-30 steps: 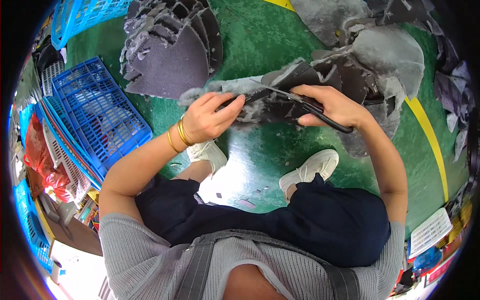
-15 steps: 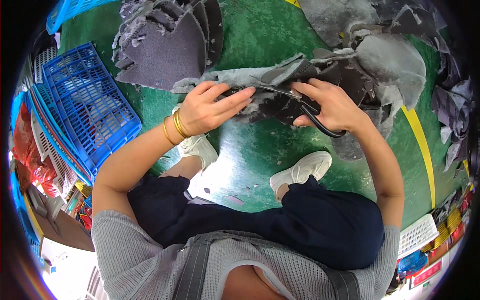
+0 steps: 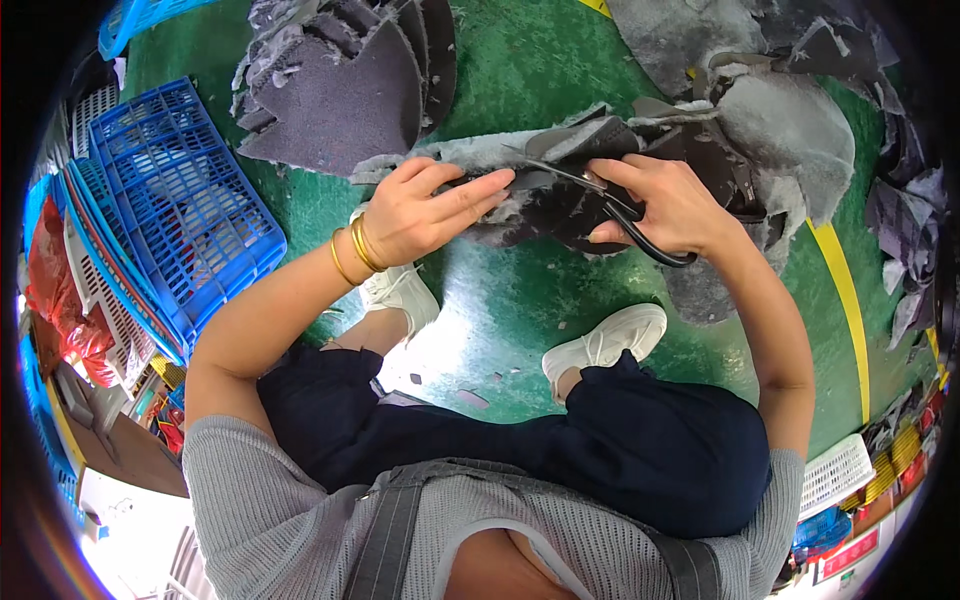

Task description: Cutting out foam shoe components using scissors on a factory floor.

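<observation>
My right hand (image 3: 672, 200) is closed on scissors (image 3: 642, 238) with black loop handles. Their metal blades point left, lying along the upper edge of a piece of grey fleece-backed sheet (image 3: 480, 152) with a dark underside. My left hand (image 3: 425, 212), two gold bangles on its wrist, pinches this sheet near its left end, fingers close to the blade tips. The thumb is hidden behind the hand. Right of the scissors, the sheet runs into more dark and fluffy grey material (image 3: 790, 125).
A stack of cut dark-grey pieces (image 3: 340, 105) lies at the far left on the green floor (image 3: 530, 70). A blue plastic crate (image 3: 190, 200) stands at left. Dark scraps (image 3: 905, 215) heap up at right, beyond a yellow floor line (image 3: 842, 300). My white shoes (image 3: 605, 338) are below the hands.
The whole view has shifted slightly. The scissors' blades sit at a slightly steeper slant; both hands keep nearly the same places and grips.
</observation>
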Tool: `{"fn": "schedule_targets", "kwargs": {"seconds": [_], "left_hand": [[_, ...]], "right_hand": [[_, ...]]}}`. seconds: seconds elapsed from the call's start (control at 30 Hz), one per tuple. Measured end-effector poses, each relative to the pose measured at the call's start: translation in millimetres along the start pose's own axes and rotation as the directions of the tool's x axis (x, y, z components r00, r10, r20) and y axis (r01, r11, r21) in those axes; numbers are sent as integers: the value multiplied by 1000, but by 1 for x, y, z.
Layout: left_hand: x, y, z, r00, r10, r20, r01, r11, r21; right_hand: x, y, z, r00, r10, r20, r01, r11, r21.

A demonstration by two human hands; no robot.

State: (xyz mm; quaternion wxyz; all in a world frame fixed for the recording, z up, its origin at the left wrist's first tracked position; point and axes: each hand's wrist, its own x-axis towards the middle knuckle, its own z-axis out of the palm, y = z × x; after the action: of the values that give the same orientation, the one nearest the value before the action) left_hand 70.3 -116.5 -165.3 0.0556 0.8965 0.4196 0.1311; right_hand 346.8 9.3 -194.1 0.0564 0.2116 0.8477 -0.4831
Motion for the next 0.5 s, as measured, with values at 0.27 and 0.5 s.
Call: {"fn": "schedule_targets", "kwargs": {"seconds": [0.27, 0.5], "left_hand": [[-29, -9, -47, 977, -173, 124, 206, 918, -339], [-48, -63, -92, 712, -626, -317, 697, 684, 215]], "right_hand": [[-10, 0, -3, 989, -48, -140, 68, 988, 140], [-57, 16, 7, 950, 92, -300, -40, 984, 173]]}}
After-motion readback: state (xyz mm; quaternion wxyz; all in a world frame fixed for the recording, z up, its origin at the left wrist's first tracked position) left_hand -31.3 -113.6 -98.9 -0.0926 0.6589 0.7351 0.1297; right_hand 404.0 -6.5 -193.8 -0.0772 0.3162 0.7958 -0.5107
